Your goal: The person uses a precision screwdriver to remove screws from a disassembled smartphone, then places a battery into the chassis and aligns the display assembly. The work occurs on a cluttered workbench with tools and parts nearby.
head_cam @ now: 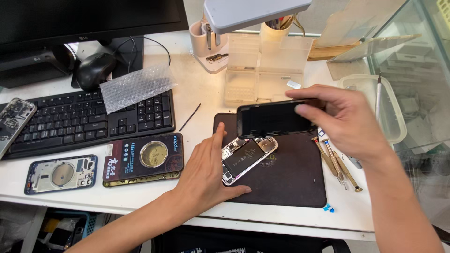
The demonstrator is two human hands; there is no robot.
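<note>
My right hand [344, 119] grips the lifted phone screen [274, 119]; my left hand [206, 171], fingers loosely spread, steadies the opened phone body [246, 157] on the dark mat [290, 180].

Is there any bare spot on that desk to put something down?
Yes: the mat's right half, between the open phone and the screwdrivers, and the white strip between keyboard and clear box. It is crowded where the left hand and right hand work.

1. A white rectangular worktable [197, 100] was lit brightly.
2. A grey flat lamp head [253, 13] was hung over it.
3. A clear glass cabinet [412, 70] was set at the right.
</note>
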